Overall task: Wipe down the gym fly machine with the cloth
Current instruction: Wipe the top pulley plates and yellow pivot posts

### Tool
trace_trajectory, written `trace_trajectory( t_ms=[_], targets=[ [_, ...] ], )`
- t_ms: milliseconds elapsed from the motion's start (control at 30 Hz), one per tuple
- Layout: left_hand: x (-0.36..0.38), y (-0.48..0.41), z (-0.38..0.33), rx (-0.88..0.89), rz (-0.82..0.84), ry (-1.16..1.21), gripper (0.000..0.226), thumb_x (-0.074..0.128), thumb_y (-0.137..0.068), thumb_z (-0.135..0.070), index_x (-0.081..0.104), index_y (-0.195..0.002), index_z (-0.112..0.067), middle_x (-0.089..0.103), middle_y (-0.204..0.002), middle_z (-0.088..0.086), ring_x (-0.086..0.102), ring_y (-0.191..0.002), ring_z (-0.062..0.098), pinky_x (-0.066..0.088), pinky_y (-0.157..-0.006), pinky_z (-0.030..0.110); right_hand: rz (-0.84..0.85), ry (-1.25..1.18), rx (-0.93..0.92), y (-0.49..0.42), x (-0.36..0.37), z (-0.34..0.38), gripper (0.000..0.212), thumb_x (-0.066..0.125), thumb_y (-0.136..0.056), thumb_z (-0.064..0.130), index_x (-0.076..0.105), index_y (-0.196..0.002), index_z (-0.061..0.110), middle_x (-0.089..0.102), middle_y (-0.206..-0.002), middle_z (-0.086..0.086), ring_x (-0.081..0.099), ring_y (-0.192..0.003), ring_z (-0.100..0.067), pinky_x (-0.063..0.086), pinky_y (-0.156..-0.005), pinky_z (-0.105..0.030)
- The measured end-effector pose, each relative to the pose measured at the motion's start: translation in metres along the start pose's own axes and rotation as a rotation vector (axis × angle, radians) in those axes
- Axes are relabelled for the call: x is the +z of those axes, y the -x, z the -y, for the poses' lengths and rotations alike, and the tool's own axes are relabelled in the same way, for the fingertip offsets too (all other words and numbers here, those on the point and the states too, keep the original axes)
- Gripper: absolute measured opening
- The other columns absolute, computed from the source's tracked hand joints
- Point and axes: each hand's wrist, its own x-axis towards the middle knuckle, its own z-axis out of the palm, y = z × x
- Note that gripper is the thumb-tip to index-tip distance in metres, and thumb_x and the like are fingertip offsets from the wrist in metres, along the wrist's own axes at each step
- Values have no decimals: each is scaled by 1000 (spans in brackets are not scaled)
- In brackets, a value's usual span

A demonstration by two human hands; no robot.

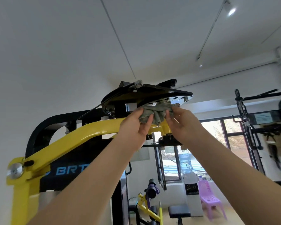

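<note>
Two hands hold one grey cloth (157,113) bunched against the underside of the black top disc (173,96) of the fly machine (81,135). The left hand (135,125) grips its left part with curled fingers, and the right hand (182,122) pinches its right part. Far behind, a blue water bottle (185,161) stands upturned on a dispenser (191,184); how full it is cannot be told.
</note>
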Motion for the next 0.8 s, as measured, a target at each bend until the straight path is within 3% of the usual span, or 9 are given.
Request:
trace_trajectory(
  t_ms=[200,300,367,467,533,667,800],
  targets=[
    [18,-26,12,-35,-131,-26,29,74,-90,-13,67,-117,-3,72,-111,18,74,-88,29,61,-57,26,-45,18,32,-19,-10,14,30,62,-94,-5,61,-124,-4,65,-121,-21,68,-104,-28,62,-75,-27],
    [34,-30,7,-2,-133,35,30,73,-90,-9,66,-119,-5,71,-110,16,73,-82,28,61,-55,28,31,-65,78,-30,-2,27,13,48,-101,-5,57,-101,5,59,-107,-6,62,-102,-15,57,-92,-27],
    [40,-27,8,20,-129,47,26,73,-90,-7,65,-114,-5,70,-107,16,72,-79,27,60,-53,27,67,-117,115,-34,2,34,22,41,-104,-6,51,-98,12,50,-100,4,58,-98,-11,53,-96,-23],
    [43,-17,13,57,-74,53,23,72,-91,-7,66,-112,-2,72,-109,16,73,-89,27,63,-63,28,71,-7,-62,-27,-3,30,16,55,-96,-9,57,-108,1,61,-101,-11,65,-91,-17,61,-70,-23],
    [42,-6,12,84,-25,81,20,71,-91,-6,67,-110,-1,73,-109,17,74,-93,26,64,-71,30,77,-36,-72,-20,-5,34,17,61,-92,-10,60,-106,-1,65,-100,-17,68,-91,-24,63,-70,-28],
    [43,16,12,186,36,12,17,69,-91,-4,69,-107,0,74,-109,18,75,-96,26,63,-76,31,132,90,-203,-13,-10,48,17,64,-91,-8,63,-105,0,70,-103,-19,74,-89,-25,60,-74,-26],
    [47,37,16,486,23,-444,14,76,-85,-1,72,-96,-8,76,-98,10,77,-89,20,61,-77,28,132,343,-475,-14,-11,60,16,69,-87,-10,71,-95,4,73,-96,-13,75,-89,-23,60,-82,-28]
  ],
)
